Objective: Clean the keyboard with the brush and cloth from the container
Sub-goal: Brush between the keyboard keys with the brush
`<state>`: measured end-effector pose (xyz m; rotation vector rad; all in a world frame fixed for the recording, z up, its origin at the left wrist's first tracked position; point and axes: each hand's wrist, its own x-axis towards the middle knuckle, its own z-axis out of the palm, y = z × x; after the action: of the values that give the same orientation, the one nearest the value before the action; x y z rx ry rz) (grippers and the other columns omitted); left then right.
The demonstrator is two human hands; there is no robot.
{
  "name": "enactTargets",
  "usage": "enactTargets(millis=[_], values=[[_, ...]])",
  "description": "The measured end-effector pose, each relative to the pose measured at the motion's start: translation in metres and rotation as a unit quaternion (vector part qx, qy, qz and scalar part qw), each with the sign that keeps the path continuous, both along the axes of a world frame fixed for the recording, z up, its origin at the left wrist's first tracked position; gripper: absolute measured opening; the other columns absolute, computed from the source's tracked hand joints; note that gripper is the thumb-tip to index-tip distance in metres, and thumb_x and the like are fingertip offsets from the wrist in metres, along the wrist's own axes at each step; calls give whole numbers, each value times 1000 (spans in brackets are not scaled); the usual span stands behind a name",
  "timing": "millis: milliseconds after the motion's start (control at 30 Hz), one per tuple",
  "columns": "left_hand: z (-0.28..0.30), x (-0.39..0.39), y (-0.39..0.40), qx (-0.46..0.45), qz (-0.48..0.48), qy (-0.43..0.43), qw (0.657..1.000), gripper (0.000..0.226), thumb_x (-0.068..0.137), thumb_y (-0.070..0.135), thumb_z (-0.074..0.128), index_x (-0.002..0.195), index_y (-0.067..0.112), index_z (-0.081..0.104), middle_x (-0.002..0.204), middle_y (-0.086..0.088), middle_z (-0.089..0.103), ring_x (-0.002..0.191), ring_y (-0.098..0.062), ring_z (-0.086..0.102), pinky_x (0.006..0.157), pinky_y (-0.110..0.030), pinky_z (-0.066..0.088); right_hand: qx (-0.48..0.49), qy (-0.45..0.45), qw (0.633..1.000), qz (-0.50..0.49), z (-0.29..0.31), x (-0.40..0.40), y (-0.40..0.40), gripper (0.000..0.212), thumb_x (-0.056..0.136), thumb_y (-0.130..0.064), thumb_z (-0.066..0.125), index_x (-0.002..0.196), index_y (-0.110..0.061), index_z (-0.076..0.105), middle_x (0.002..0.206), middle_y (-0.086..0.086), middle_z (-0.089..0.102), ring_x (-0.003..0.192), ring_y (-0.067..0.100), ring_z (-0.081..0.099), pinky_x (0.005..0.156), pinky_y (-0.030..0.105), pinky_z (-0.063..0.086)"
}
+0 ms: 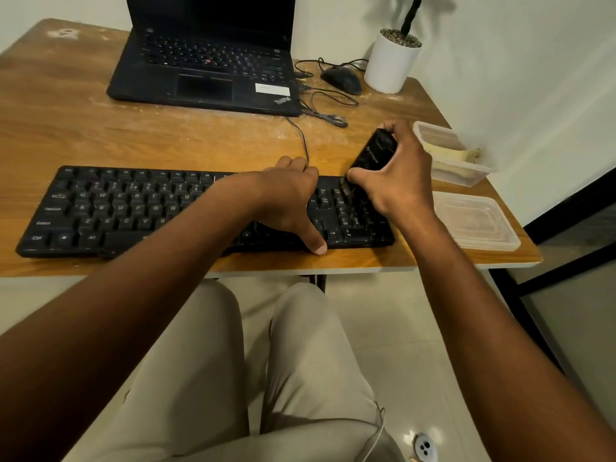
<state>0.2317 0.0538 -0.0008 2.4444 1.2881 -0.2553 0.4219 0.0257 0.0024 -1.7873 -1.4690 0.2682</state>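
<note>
1. Keyboard point(133, 208): black, lying flat along the near edge of the table point(66, 128). Its cable point(301, 138) runs from the back edge towards the laptop point(206, 61).
2. Brush point(375, 155): black body, tilted, with the upper end leaning away to the right. Its lower end meets the keys at the number pad on the right end of the keyboard. The bristles are blurred.
3. Right hand point(400, 175): grips the brush. Fingers curl over the upper end and far side, thumb presses the near lower side.
4. Left hand point(286, 201): rests palm down on the keyboard, just left of the brush. Fingers curl over the back edge by the cable; thumb is stretched out to the front edge. It braces the keyboard and holds nothing else.
5. Container point(456, 155): clear plastic, open, at the right edge of the table just behind the right hand. A pale cloth point(446, 153) lies inside it.
6. Lid point(476, 221): clear, flat on the table's near right corner, in front of the container.
7. Laptop: black, open, screen dark, at the back of the table.
8. Mouse point(341, 80): black, right of the laptop, with loose cables around it.
9. Pot point(391, 63): white, stones on top, a dark stem rising, in the back right corner.
10. Table surface: wood finish, with pale scuffing near the laptop.
</note>
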Motion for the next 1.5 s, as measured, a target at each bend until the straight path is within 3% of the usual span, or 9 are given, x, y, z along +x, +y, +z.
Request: enactTargets(millis=[167, 300, 467, 600, 700, 833, 1133, 1300, 1500], values=[[2, -2, -3, -5, 3, -13, 1000, 132, 56, 74, 85, 158, 19, 23, 158, -4, 27, 145, -26, 25, 119, -52, 36, 9, -3, 1000, -21, 15, 15, -8, 70, 67, -20, 90, 126, -31, 54, 97, -19, 56, 89, 4, 59, 74, 19, 52], [2, -14, -10, 10, 16, -35, 999, 134, 55, 75, 85, 159, 20, 20, 157, -2, 29, 144, -24, 28, 119, -48, 35, 19, 16, 999, 21, 21, -18, -16, 65, 65, -23, 90, 120, -32, 55, 93, -21, 56, 82, -6, 57, 62, 4, 42], [3, -55, -22, 10, 43, -7, 999, 146, 55, 66, 90, 164, 22, 3, 169, -1, 13, 155, -26, 12, 125, -46, 15, -9, -8, 995, 96, 1, -36, -29, 58, 67, -23, 89, 114, -31, 56, 90, -18, 59, 79, -8, 56, 60, 7, 45], [3, -63, -26, 0, 55, -14, 998, 146, 58, 63, 90, 165, 23, 0, 172, 1, 6, 157, -26, 4, 127, -46, 9, -14, -75, 996, 41, 8, -21, -30, 64, 72, -22, 86, 126, -31, 53, 89, -19, 50, 78, -1, 53, 63, 5, 45], [3, -61, -25, 6, 56, -19, 998, 145, 57, 62, 92, 165, 22, 4, 170, 0, 11, 156, -26, 8, 126, -44, 11, 11, -75, 997, 0, 12, -17, -27, 66, 69, -28, 85, 125, -35, 50, 104, -5, 61, 96, 19, 63, 73, 30, 58], [1, -61, -24, 7, 60, -26, 998, 143, 56, 61, 93, 164, 22, 8, 169, -1, 15, 155, -26, 12, 126, -45, 15, 19, -12, 998, 67, 10, -52, -37, 59, 70, -20, 86, 117, -34, 53, 89, -17, 57, 78, -2, 60, 54, 12, 48], [-4, -63, -20, 1, 53, -20, 998, 148, 55, 66, 91, 164, 19, 4, 171, -3, 11, 157, -28, 8, 128, -47, 12, -10, -13, 1000, 6, 9, -15, -33, 69, 70, -21, 88, 127, -34, 52, 110, -6, 60, 89, 9, 61, 59, 9, 39], [-3, -62, -21, 4, 52, -17, 999, 148, 55, 66, 91, 164, 19, 3, 171, -3, 11, 157, -28, 8, 127, -46, 12, 7, 66, 998, 22, 10, -21, -45, 65, 66, -24, 91, 113, -40, 50, 109, -11, 61, 92, 3, 62, 63, 7, 47], [3, -59, -27, 15, 55, -7, 998, 144, 59, 64, 90, 164, 17, 3, 172, -4, 10, 158, -28, 6, 128, -43, 5, 16, 182, 983, 34, 7, -32, -52, 70, 59, -24, 95, 112, -37, 51, 95, -7, 71, 83, 13, 71, 75, 45, 63]])
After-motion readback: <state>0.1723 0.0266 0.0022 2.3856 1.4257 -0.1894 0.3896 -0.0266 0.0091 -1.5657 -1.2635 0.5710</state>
